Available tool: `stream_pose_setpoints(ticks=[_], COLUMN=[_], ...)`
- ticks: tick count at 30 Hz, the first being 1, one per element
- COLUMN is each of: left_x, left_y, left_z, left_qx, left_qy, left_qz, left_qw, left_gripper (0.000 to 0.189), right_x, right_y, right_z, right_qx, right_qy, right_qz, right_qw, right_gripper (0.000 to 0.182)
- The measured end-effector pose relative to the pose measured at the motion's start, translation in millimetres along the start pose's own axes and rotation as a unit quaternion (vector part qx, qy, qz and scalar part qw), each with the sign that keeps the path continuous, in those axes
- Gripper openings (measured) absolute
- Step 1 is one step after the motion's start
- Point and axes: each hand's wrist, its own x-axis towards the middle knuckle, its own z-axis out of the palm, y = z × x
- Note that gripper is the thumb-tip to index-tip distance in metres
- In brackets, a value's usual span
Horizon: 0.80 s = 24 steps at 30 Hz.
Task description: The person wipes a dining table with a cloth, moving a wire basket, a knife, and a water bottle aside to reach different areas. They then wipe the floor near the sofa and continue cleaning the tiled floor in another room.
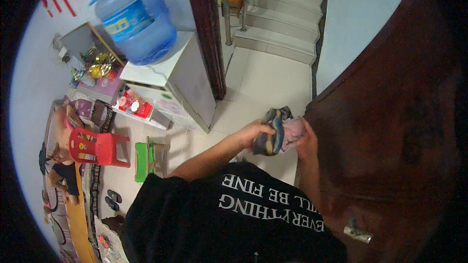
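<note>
My left hand (257, 134) grips a bundle of dark cloth (269, 141) patterned in blue, yellow and grey, its thumb lying across the near side. Pressed against that bundle is a crumpled pale pink cloth (292, 131), with my right hand (308, 140) closed around its right edge. Both cloths are held together in front of my chest, above the tiled floor. Folds hide where one cloth ends and the other begins, and the fingers beneath are out of sight.
A dark brown door (387, 128) with a metal handle (357, 234) stands close on my right. Tiled stairs (279, 25) rise ahead. A water dispenser with a blue bottle (137, 22), a red plastic chair (97, 148) and a green stool (142, 162) are leftward. A person (64, 142) is on a bed.
</note>
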Motion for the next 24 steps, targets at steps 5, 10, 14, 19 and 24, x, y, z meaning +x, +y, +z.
stream_pose_setpoints(ticks=[5,10,14,19,24], left_x=[92.6,188.8,242.4,299.1,337.9], left_y=[76.0,95.3,143.3,201.5,250.4], left_z=[-7.1,-43.5,-29.6,-38.0,-47.0], left_qx=[0.026,0.033,0.010,-0.058,-0.097], left_qy=[-0.021,0.003,0.090,0.077,0.185], left_qz=[-0.073,-0.055,-0.015,0.105,0.134], left_qw=[0.997,0.998,0.996,0.990,0.969], left_gripper=[0.043,0.047,0.049,0.052,0.053], right_x=[86.2,175.9,282.9,408.0,509.1], right_y=[5.2,45.8,45.2,50.4,38.4], right_z=[-25.9,-67.3,-99.7,-114.0,-95.0], right_qx=[0.257,0.207,0.131,0.013,0.012], right_qy=[0.064,0.065,0.061,-0.051,-0.163], right_qz=[0.143,0.169,0.194,0.160,0.191], right_qw=[0.954,0.962,0.970,0.986,0.968], right_gripper=[0.039,0.038,0.037,0.036,0.042])
